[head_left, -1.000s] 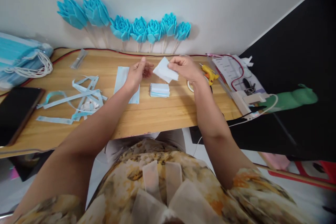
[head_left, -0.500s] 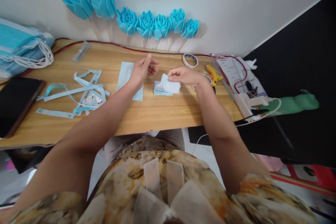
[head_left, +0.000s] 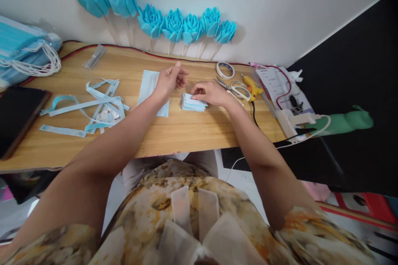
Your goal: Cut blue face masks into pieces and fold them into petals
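My left hand (head_left: 169,79) is held over the far right part of a flat light-blue face mask (head_left: 146,87). Its fingers are loosely bent and apart, with nothing in them. My right hand (head_left: 209,93) is at a small stack of cut mask pieces (head_left: 194,107), white and pale blue. Thumb and fingertips are closed on the top piece (head_left: 189,98), which lies on the stack; the hand hides part of it. Scissors (head_left: 234,89) with white handles lie just beyond my right wrist.
Cut mask strips (head_left: 83,109) and a phone (head_left: 21,118) lie left, near bagged masks (head_left: 18,49). Blue flowers on sticks (head_left: 174,27) lean on the wall. Right are a tape roll (head_left: 225,70), a yellow glue gun (head_left: 252,85) and a power strip (head_left: 287,126).
My right hand has lowered the white piece onto the stack and shifted slightly left. The scissors now show more fully. My left hand has barely moved.
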Demonstrator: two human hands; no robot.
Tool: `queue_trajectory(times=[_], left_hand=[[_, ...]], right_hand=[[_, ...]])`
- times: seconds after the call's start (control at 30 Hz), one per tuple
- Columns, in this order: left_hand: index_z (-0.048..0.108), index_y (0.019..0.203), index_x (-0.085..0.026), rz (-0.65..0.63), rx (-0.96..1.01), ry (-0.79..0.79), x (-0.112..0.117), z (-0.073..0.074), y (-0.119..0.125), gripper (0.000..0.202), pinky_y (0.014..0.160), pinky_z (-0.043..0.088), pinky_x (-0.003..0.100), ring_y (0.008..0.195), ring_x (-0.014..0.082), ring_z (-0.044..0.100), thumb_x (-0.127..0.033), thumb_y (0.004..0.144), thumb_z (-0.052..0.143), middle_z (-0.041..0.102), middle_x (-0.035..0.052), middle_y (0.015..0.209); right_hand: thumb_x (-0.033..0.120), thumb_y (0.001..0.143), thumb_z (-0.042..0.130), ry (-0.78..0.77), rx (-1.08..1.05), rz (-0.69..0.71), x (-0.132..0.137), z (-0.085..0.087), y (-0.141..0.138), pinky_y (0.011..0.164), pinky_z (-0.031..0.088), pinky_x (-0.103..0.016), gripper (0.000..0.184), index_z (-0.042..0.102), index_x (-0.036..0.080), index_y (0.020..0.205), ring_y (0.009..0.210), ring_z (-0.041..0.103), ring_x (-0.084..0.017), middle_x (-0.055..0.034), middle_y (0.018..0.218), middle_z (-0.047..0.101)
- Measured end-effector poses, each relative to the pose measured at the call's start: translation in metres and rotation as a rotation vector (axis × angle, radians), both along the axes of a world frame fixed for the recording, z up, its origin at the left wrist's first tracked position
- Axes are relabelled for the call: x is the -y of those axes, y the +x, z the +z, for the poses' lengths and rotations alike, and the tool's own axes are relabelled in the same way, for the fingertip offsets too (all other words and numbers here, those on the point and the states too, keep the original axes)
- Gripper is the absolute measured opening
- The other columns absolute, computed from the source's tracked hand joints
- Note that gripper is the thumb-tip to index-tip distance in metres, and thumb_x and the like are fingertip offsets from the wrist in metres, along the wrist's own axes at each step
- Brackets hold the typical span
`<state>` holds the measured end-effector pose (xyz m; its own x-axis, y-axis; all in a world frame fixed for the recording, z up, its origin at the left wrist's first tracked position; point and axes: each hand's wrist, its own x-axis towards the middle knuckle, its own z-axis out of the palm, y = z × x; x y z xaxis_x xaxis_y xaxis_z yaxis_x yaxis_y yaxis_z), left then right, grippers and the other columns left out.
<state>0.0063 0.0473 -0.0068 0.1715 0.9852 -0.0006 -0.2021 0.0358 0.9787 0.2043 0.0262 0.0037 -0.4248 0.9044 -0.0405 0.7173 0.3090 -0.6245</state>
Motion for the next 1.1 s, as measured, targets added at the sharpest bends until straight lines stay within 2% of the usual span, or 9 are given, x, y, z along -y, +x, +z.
queue_trajectory(times=[0.1, 0.23, 0.4, 0.57, 0.77, 0.83, 0.9, 1.0, 1.1], left_hand=[[0.067, 0.078, -0.018, -0.006, -0.004, 0.004, 0.001, 0.001, 0.000, 0.053, 0.062, 0.047, 0.028, 0.064, 0.0162, 0.065, -0.069, 0.090, 0.063, 0.067, 0.0049, 0.065], [0.068, 0.079, -0.018, -0.017, -0.006, 0.025, 0.001, 0.000, 0.000, 0.057, 0.060, 0.047, 0.027, 0.062, 0.0153, 0.063, -0.073, 0.088, 0.062, 0.066, 0.0045, 0.064], [0.069, 0.081, -0.018, -0.061, -0.016, 0.058, 0.002, -0.003, 0.000, 0.053, 0.063, 0.050, 0.026, 0.066, 0.0154, 0.064, -0.070, 0.088, 0.065, 0.067, 0.0049, 0.068], [0.071, 0.110, -0.015, -0.221, 0.007, 0.088, 0.007, 0.001, 0.002, 0.047, 0.079, 0.053, 0.029, 0.087, 0.0202, 0.071, -0.055, 0.086, 0.077, 0.073, 0.0077, 0.094], [0.054, 0.142, -0.023, -0.236, 0.017, 0.250, -0.002, -0.015, 0.004, 0.087, 0.094, 0.055, 0.040, 0.114, 0.0309, 0.070, -0.039, 0.067, 0.095, 0.073, 0.0108, 0.115], [0.052, 0.144, -0.024, -0.198, -0.070, 0.330, -0.011, -0.025, 0.004, 0.086, 0.095, 0.056, 0.042, 0.112, 0.0309, 0.071, -0.034, 0.069, 0.093, 0.074, 0.0098, 0.111], [0.058, 0.138, -0.021, -0.100, -0.178, 0.405, -0.016, -0.029, 0.003, 0.069, 0.096, 0.056, 0.042, 0.110, 0.0292, 0.071, -0.030, 0.076, 0.086, 0.075, 0.0084, 0.104], [0.065, 0.128, -0.019, 0.065, -0.319, 0.534, -0.016, -0.023, 0.000, 0.047, 0.100, 0.055, 0.038, 0.112, 0.0266, 0.070, -0.027, 0.083, 0.078, 0.075, 0.0089, 0.114], [0.064, 0.131, -0.020, 0.094, -0.395, 0.627, -0.010, -0.017, -0.002, 0.049, 0.105, 0.052, 0.038, 0.117, 0.0261, 0.068, -0.030, 0.085, 0.076, 0.072, 0.0094, 0.126]], right_hand=[[0.026, 0.074, 0.081, 0.074, 0.133, 0.011, 0.003, 0.004, -0.007, 0.070, 0.040, -0.030, 0.029, 0.075, 0.020, 0.102, 0.081, 0.062, -0.018, -0.0052, 0.094, 0.075], [0.022, 0.077, 0.076, 0.055, 0.387, -0.020, 0.003, 0.015, -0.020, 0.065, 0.034, -0.032, 0.030, 0.074, 0.020, 0.107, 0.076, 0.058, -0.020, -0.0074, 0.093, 0.075], [0.022, 0.076, 0.072, -0.018, 0.407, 0.031, 0.003, 0.020, -0.024, 0.060, 0.029, -0.032, 0.005, 0.070, 0.021, 0.080, 0.061, 0.049, -0.015, -0.0023, 0.072, 0.067], [0.024, 0.076, 0.069, 0.035, 0.149, 0.004, 0.005, 0.009, -0.012, 0.066, 0.036, -0.030, 0.007, 0.066, 0.019, 0.081, 0.068, 0.055, -0.015, -0.0008, 0.078, 0.068], [0.039, 0.080, 0.072, 0.057, -0.484, -0.163, -0.006, -0.020, 0.000, 0.083, 0.052, -0.031, 0.033, 0.062, 0.020, 0.105, 0.094, 0.066, -0.019, -0.0040, 0.103, 0.074], [0.045, 0.078, 0.076, 0.005, -0.646, -0.184, -0.009, -0.026, 0.000, 0.088, 0.056, -0.034, 0.050, 0.059, 0.024, 0.119, 0.103, 0.068, -0.021, -0.0041, 0.112, 0.074], [0.049, 0.076, 0.078, -0.017, -0.718, -0.188, -0.011, -0.030, -0.001, 0.096, 0.057, -0.038, 0.058, 0.058, 0.025, 0.125, 0.110, 0.069, -0.023, -0.0047, 0.119, 0.073], [0.051, 0.077, 0.076, -0.002, -0.760, -0.171, -0.011, -0.033, -0.001, 0.106, 0.054, -0.043, 0.054, 0.061, 0.023, 0.121, 0.115, 0.068, -0.025, -0.0060, 0.121, 0.074], [0.047, 0.081, 0.073, 0.045, -0.755, -0.168, -0.009, -0.035, 0.000, 0.109, 0.053, -0.045, 0.052, 0.060, 0.023, 0.125, 0.119, 0.067, -0.025, -0.0065, 0.123, 0.073]])
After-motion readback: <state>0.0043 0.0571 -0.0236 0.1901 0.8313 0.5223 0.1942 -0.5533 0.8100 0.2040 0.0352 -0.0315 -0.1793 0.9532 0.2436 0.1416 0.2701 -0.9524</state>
